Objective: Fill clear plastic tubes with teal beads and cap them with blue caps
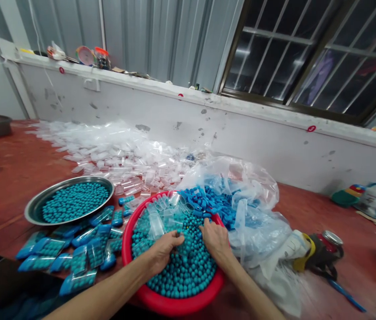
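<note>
A red bowl [174, 303] full of small teal balls [188, 271] sits in front of me, with several empty clear tubes [157, 222] lying on the balls at its far side. My left hand [163, 250] rests in the balls with fingers curled in a pinch; what they hold is hidden. My right hand [215, 240] lies palm down on the balls, fingers bent down into them near the blue caps [204, 200]. Filled tubes with blue caps [78, 255] lie in a heap left of the bowl.
A metal tray [38, 209] of teal balls stands at the left. A large spread of empty clear tubes [114, 155] covers the red table behind. A clear plastic bag [251, 209] of blue caps lies right of the bowl. A can [331, 240] and a dark object lie further right.
</note>
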### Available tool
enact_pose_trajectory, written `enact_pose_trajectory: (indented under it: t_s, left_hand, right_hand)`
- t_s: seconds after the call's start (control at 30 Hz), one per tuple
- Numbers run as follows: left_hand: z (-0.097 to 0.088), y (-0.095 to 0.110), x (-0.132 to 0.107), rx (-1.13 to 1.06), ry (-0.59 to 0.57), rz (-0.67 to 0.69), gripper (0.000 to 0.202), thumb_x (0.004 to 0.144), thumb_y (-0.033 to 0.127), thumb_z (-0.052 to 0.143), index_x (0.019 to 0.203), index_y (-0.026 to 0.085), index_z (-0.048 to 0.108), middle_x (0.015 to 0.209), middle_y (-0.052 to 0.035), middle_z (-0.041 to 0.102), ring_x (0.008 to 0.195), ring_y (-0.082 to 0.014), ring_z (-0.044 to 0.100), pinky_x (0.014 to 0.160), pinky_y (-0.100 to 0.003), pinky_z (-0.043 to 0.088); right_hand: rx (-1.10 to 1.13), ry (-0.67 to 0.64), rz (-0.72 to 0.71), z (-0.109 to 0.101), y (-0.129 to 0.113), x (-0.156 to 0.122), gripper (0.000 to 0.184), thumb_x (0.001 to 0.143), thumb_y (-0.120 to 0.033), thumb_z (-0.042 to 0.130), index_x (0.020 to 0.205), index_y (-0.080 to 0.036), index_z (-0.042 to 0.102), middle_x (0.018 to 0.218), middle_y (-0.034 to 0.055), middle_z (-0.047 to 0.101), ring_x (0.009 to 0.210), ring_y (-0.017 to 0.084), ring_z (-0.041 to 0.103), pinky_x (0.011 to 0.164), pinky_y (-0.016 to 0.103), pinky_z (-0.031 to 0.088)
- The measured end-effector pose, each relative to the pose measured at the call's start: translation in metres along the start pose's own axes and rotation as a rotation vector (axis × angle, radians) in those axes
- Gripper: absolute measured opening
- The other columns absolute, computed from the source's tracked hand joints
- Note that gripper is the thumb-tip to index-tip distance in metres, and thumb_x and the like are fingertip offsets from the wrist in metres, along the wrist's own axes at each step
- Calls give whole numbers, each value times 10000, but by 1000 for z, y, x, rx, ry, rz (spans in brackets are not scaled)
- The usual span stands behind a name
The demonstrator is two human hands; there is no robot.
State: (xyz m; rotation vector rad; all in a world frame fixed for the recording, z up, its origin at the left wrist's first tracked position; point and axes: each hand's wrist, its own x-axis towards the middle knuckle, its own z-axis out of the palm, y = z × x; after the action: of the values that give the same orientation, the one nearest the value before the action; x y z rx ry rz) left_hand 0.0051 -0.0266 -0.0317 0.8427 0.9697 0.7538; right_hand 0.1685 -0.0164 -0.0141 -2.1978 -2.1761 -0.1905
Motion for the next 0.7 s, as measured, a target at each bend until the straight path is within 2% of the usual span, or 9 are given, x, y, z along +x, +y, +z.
enact_pose_trajectory:
  t_s: [0.07, 0.13, 0.2, 0.27, 0.37, 0.47, 0.57, 0.7]
  left_hand:
    - [-2, -1, -4, 15, 15, 6, 252, 590, 332, 613, 747, 166, 507, 596, 45, 519, 543, -98, 485, 536, -222, 360]
    - [-4, -2, -6, 54, 54, 14, 228, 613, 328, 594, 740, 163, 500, 592, 42, 526, 535, -96, 479, 517, -213, 340]
    - [-5, -2, -8, 105, 110, 35, 193, 626, 310, 585, 700, 167, 478, 555, 58, 500, 514, -87, 458, 494, -201, 315]
    - [-5, -2, -8, 156, 157, 47, 176, 637, 299, 578, 680, 177, 458, 519, 73, 476, 491, -88, 449, 472, -196, 297]
    - [-4, -2, -6, 210, 179, 17, 162, 662, 317, 552, 682, 187, 457, 488, 72, 472, 461, -105, 452, 432, -202, 286]
    - [-3, -2, -3, 221, 159, -25, 162, 630, 282, 570, 623, 183, 442, 457, 75, 437, 439, -98, 424, 411, -200, 284]
    - [-4, -2, -2, 192, 118, -44, 158, 605, 256, 566, 599, 177, 429, 443, 76, 419, 438, -89, 414, 422, -204, 308]
    - [-6, 0, -5, 127, 61, -38, 204, 611, 308, 551, 745, 178, 468, 520, 53, 509, 502, -113, 501, 479, -224, 364]
  right_hand:
    - [8, 1, -35, 4, -7, -2, 227, 868, -224, 383, 967, -155, 575, 860, 128, 636, 774, 250, 611, 622, 311, 442]
    - [38, 5, -87, 7, -11, -4, 278, 853, -169, 376, 1080, -182, 537, 928, 111, 627, 827, 235, 596, 652, 303, 447]
    - [113, 22, -147, 10, -12, -5, 406, 827, -130, 383, 1228, -177, 429, 1012, 107, 610, 909, 230, 568, 718, 309, 444]
    - [210, 31, -195, 12, -12, -6, 502, 798, -110, 392, 1297, -130, 338, 1077, 120, 587, 974, 231, 537, 792, 323, 427]
    - [249, -2, -311, 15, -14, -6, 461, 780, -77, 377, 1234, -138, 426, 1060, 105, 594, 982, 212, 527, 845, 319, 401]
    - [217, -40, -392, 12, -17, -7, 375, 786, -70, 366, 1094, -196, 539, 967, 77, 616, 921, 200, 541, 800, 302, 419]
    - [245, -57, -383, 5, -15, -7, 295, 797, -111, 400, 1035, -187, 557, 947, 68, 622, 901, 193, 559, 774, 278, 431]
    - [346, -71, -291, -6, -7, -9, 332, 823, -173, 418, 1142, -146, 505, 1024, 96, 625, 959, 212, 569, 811, 298, 426]
